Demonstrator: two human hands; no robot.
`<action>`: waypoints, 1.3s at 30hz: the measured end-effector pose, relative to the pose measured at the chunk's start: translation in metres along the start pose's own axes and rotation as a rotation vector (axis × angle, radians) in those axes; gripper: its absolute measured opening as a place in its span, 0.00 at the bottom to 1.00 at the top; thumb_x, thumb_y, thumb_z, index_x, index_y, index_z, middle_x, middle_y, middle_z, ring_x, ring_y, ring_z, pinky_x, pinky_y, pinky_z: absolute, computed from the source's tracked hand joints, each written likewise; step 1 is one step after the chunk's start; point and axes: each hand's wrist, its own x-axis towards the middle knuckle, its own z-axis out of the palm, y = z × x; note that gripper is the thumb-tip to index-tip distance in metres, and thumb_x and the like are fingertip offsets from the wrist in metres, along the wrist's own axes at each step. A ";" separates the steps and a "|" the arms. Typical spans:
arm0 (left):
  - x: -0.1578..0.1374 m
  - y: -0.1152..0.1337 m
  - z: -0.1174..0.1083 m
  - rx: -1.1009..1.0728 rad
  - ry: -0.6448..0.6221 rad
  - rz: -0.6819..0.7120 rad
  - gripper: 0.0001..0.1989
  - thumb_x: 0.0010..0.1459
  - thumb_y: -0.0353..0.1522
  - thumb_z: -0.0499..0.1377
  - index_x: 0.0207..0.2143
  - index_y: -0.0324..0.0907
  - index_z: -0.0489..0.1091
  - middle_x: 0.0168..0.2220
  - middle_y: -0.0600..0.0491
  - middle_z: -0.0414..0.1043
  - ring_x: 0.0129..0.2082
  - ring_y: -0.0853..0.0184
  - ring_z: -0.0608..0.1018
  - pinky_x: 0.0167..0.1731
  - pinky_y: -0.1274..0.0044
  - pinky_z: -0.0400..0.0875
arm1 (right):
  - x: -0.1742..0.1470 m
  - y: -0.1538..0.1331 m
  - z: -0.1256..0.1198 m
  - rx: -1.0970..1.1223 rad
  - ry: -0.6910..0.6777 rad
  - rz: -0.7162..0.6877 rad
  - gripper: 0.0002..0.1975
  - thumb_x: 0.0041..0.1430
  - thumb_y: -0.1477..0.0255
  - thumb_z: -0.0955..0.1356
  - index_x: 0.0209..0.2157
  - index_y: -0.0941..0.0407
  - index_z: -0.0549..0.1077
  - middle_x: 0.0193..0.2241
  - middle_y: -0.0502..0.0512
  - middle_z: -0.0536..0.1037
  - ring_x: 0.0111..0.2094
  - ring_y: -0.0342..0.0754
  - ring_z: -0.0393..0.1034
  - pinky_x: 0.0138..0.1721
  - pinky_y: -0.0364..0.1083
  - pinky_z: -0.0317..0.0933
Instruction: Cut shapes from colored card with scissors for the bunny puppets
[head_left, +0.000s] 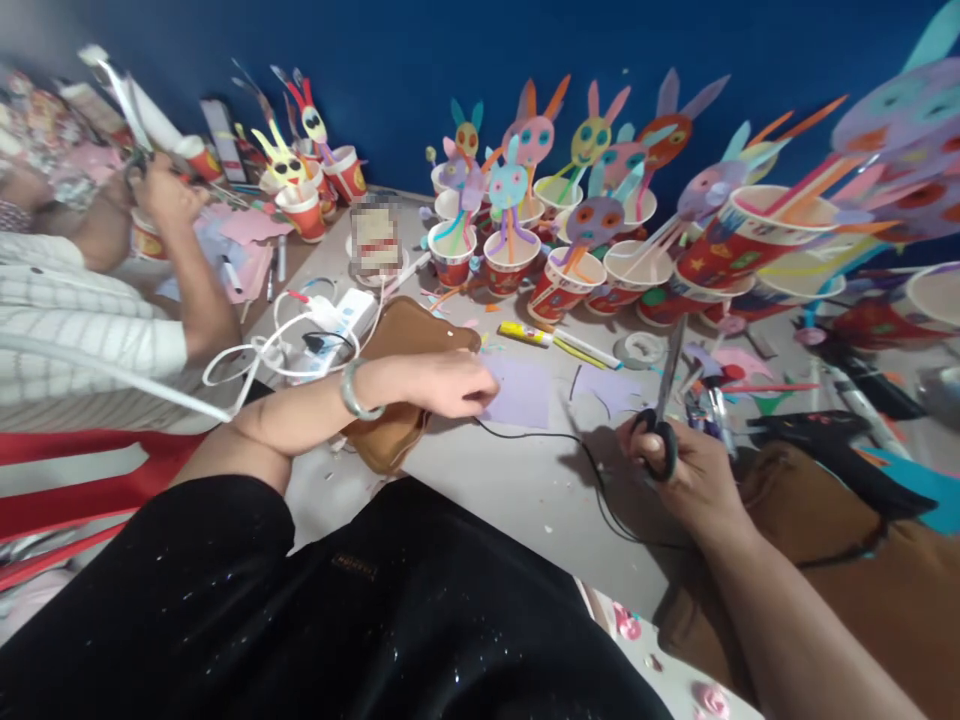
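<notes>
My left hand (459, 385), a bracelet on its wrist, has its fingers curled together at the left edge of a purple sheet of paper (525, 390). The fingertips are partly hidden, and the sheet looks flat on the table. In my right hand (697, 475) is a pair of scissors (666, 415), its black handles round my fingers and its blades pointing up and away. Between the hands lies a second, cut piece of purple paper (604, 388). A thin black cable (540, 434) runs across the table from near my left hand to the right.
Several paper cups (565, 285) with colourful rabbit figures stand along the back. A brown pouch (390, 430) lies under my left forearm, beside a power strip (349, 318) with white cables. Markers (525, 333) and a tape roll (640, 348) lie ahead. At left, a co-worker's hand (169, 195) holds scissors.
</notes>
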 end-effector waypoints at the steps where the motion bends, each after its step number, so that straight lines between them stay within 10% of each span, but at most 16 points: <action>1: -0.012 0.000 0.006 0.077 0.011 0.018 0.09 0.60 0.31 0.57 0.26 0.41 0.70 0.24 0.54 0.69 0.27 0.69 0.69 0.40 0.72 0.62 | 0.000 0.000 0.000 -0.001 0.003 0.003 0.35 0.45 0.34 0.65 0.18 0.55 0.64 0.18 0.51 0.66 0.22 0.45 0.58 0.25 0.46 0.54; 6: -0.045 -0.010 0.029 0.297 0.220 0.037 0.14 0.68 0.33 0.47 0.33 0.41 0.69 0.29 0.51 0.70 0.35 0.64 0.71 0.62 0.61 0.50 | 0.002 0.000 0.002 -0.022 -0.002 -0.001 0.35 0.47 0.35 0.65 0.18 0.55 0.64 0.18 0.51 0.66 0.22 0.45 0.59 0.26 0.46 0.54; 12: -0.058 -0.033 0.026 0.153 0.510 -0.059 0.11 0.66 0.33 0.48 0.34 0.42 0.67 0.29 0.53 0.71 0.31 0.67 0.70 0.59 0.65 0.59 | 0.004 -0.003 0.002 -0.035 0.003 0.039 0.34 0.46 0.35 0.66 0.19 0.56 0.67 0.18 0.52 0.67 0.22 0.45 0.59 0.25 0.46 0.54; 32: -0.067 -0.030 0.001 0.282 0.112 -0.098 0.09 0.59 0.32 0.59 0.29 0.45 0.79 0.27 0.55 0.71 0.33 0.68 0.69 0.63 0.62 0.46 | 0.008 0.004 0.006 -0.039 0.011 0.048 0.27 0.52 0.46 0.69 0.18 0.55 0.66 0.16 0.49 0.65 0.21 0.44 0.57 0.24 0.46 0.52; 39: -0.078 -0.003 0.014 0.421 0.192 -0.153 0.13 0.55 0.42 0.62 0.31 0.42 0.77 0.30 0.54 0.67 0.38 0.63 0.69 0.64 0.56 0.44 | 0.010 0.006 0.008 -0.031 0.006 0.059 0.26 0.53 0.48 0.69 0.18 0.55 0.65 0.16 0.49 0.64 0.20 0.44 0.58 0.23 0.46 0.52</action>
